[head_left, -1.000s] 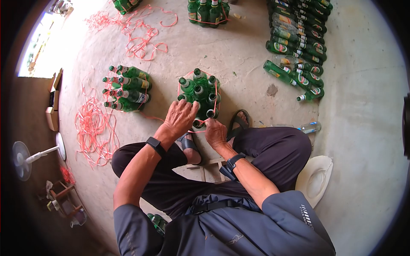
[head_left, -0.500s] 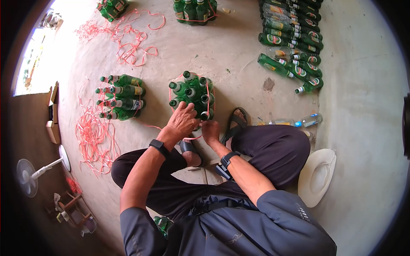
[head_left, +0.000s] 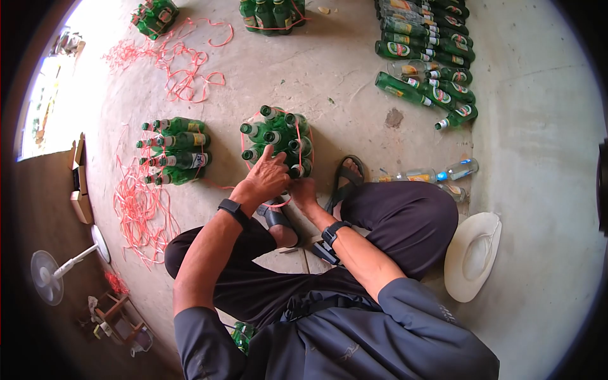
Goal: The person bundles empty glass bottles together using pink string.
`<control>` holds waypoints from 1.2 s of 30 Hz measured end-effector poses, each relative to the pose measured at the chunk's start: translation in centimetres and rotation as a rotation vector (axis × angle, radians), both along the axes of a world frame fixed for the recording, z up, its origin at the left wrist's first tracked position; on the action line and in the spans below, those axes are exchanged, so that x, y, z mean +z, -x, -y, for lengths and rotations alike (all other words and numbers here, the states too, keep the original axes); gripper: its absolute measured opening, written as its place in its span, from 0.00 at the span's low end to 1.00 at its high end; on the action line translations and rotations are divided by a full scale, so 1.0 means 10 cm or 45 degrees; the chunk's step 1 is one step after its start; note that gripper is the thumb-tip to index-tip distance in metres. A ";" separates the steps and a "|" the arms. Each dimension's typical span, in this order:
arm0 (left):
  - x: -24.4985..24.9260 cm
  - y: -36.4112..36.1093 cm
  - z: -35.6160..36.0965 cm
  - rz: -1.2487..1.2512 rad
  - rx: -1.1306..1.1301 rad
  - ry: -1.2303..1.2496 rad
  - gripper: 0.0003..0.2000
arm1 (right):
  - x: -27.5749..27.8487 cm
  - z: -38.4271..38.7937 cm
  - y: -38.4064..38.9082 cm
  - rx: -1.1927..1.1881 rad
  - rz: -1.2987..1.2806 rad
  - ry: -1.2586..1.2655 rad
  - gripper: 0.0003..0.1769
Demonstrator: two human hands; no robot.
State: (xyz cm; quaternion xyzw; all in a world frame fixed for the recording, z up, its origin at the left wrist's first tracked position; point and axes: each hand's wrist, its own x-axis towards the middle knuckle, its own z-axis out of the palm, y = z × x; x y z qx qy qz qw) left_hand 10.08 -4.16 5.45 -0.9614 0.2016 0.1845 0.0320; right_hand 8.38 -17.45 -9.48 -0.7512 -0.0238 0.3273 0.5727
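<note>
A cluster of upright green bottles (head_left: pixel 273 137) stands on the floor in front of me, with pink string around it. My left hand (head_left: pixel 266 176) is at the near left side of the cluster, its index finger stretched toward the bottle necks and the other fingers bent. Close beside it, my right hand (head_left: pixel 303 192) is closed at the near edge, below the nearest bottle. Its fingertips are partly hidden, and what they hold is too small to make out. A loop of pink string (head_left: pixel 276 204) hangs by both hands and trails left.
Another bottle bundle (head_left: pixel 180 151) lies left, above a heap of pink string (head_left: pixel 142 212). Two bundles stand farther off. Rows of bottles (head_left: pixel 424 47) lie by the right wall. A pale hat (head_left: pixel 473 256), clear bottles (head_left: pixel 421 175) and a fan (head_left: pixel 47 277) are around me.
The view has shifted slightly. My left hand's index finger now extends farther over the cluster, and my right hand has turned a little at the near edge.
</note>
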 end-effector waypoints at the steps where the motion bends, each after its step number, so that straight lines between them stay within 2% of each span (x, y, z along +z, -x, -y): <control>1: 0.00 0.01 -0.01 0.044 -0.003 0.069 0.04 | 0.06 0.01 -0.03 -0.002 -0.001 0.001 0.11; 3: -0.02 0.04 -0.02 0.094 0.002 0.078 0.04 | 0.12 0.05 -0.09 0.166 0.167 0.028 0.13; 6: -0.02 0.07 -0.02 0.160 0.023 0.119 0.02 | 0.15 0.10 -0.13 0.254 0.200 0.045 0.16; 10: -0.05 0.06 -0.06 0.201 0.091 0.133 0.02 | 0.28 0.12 -0.14 0.207 0.188 -0.041 0.16; 12: -0.06 0.05 -0.09 0.155 0.119 0.221 0.04 | 0.35 0.14 -0.15 0.140 -0.119 -0.182 0.14; 16: -0.04 -0.03 -0.16 -0.006 0.217 0.320 0.05 | 0.39 0.18 -0.14 0.247 -0.134 -0.070 0.12; 24: -0.14 -0.14 -0.26 -0.064 0.179 0.308 0.06 | 0.34 0.20 -0.18 -0.105 -0.113 -0.111 0.13; 27: -0.12 -0.18 -0.29 -0.196 0.246 0.265 0.07 | 0.38 0.21 -0.17 -0.034 -0.078 -0.039 0.13; 29: -0.09 -0.20 -0.37 -0.340 0.463 0.597 0.08 | 0.41 0.19 -0.16 -0.041 -0.056 -0.088 0.13; 32: -0.03 -0.19 -0.38 -0.346 0.580 0.633 0.07 | 0.48 0.15 -0.16 -0.063 -0.079 -0.141 0.12; 36: 0.17 -0.11 -0.38 -0.333 0.568 0.665 0.06 | 0.43 0.13 -0.15 -0.153 -0.207 -0.227 0.11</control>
